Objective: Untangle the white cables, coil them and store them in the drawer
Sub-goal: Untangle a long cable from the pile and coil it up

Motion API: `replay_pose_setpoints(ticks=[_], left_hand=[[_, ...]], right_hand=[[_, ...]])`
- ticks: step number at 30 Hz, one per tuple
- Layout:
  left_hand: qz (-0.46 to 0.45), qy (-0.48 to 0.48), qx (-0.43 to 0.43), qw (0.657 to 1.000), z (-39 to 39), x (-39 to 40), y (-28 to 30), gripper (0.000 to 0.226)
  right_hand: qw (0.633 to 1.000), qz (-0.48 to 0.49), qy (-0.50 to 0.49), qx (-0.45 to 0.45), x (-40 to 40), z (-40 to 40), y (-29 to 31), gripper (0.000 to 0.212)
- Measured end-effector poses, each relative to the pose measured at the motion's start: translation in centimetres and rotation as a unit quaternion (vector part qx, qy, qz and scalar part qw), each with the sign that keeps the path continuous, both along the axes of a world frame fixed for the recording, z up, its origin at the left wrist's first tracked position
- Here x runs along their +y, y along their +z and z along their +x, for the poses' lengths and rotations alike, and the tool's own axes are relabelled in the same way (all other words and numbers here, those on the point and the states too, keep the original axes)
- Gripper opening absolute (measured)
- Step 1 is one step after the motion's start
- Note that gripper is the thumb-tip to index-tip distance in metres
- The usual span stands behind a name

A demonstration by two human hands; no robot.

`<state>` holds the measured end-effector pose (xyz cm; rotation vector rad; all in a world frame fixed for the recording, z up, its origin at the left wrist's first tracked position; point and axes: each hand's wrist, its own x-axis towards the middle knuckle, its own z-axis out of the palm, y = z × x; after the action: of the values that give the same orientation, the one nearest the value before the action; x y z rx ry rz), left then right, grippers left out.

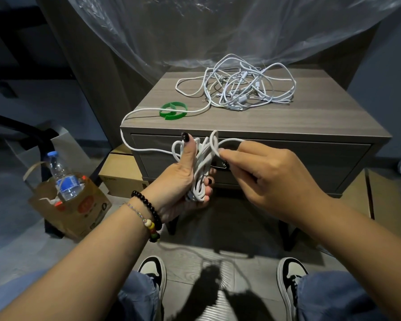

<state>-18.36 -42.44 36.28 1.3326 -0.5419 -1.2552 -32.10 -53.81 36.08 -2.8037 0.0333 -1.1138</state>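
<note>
Currently: left hand (183, 179) grips upright coil (200, 167); right hand (264, 174) pinches its top loop (tail trails left, up to tangle (241, 86) beyond both hands).

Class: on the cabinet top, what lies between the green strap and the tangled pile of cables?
Head view: bare wood, crossed only by one white cable running from the pile past the green strap.

A room at home, likely a bedroom being set up: a wood-grain bedside cabinet (252, 117) with one drawer (287, 163), clear plastic sheeting (218, 31) draped behind, cardboard boxes (123, 174) on tiled floor (195, 262).
</note>
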Motion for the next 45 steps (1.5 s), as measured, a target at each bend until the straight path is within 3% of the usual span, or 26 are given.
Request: replay_pose_setpoints(ticks=[14, 23, 28, 33, 36, 39, 45], left_hand=[[0.02, 0.064, 0.065, 0.996, 1.4, -0.2, 0.1, 0.076], [-0.028, 0.078, 0.047, 0.995, 0.4, 0.2, 0.3, 0.006], [-0.058, 0.185, 0.079, 0.978, 1.4, -0.7, 0.7, 0.023], [-0.136, 0.228, 0.168, 0.949, 3.5, -0.3, 1.0, 0.033], [-0.179, 0.219, 0.225, 0.932, 4.7, 0.2, 1.0, 0.036], [-0.207, 0.214, 0.249, 0.922, 5.6, 1.0, 1.4, 0.034], [-0.195, 0.059, 0.219, 0.954, 4.6, 2.0, 1.7, 0.035]], right_hand=[[0.997, -0.06, 0.032, 0.034, 3.4, 1.0, -1.0, 0.02], [0.996, -0.062, 0.032, 0.057, 3.4, 0.9, -1.3, 0.025], [0.995, -0.029, 0.078, 0.052, 3.9, 1.2, -1.6, 0.031], [0.993, 0.011, 0.109, 0.054, 4.2, 1.2, -1.5, 0.037], [0.99, 0.071, 0.101, 0.061, 4.4, 1.0, -1.1, 0.041], [0.984, 0.13, 0.089, 0.083, 4.1, 0.7, -0.8, 0.031], [0.971, 0.226, 0.023, 0.07, 1.8, 0.2, 0.0, 0.035]])
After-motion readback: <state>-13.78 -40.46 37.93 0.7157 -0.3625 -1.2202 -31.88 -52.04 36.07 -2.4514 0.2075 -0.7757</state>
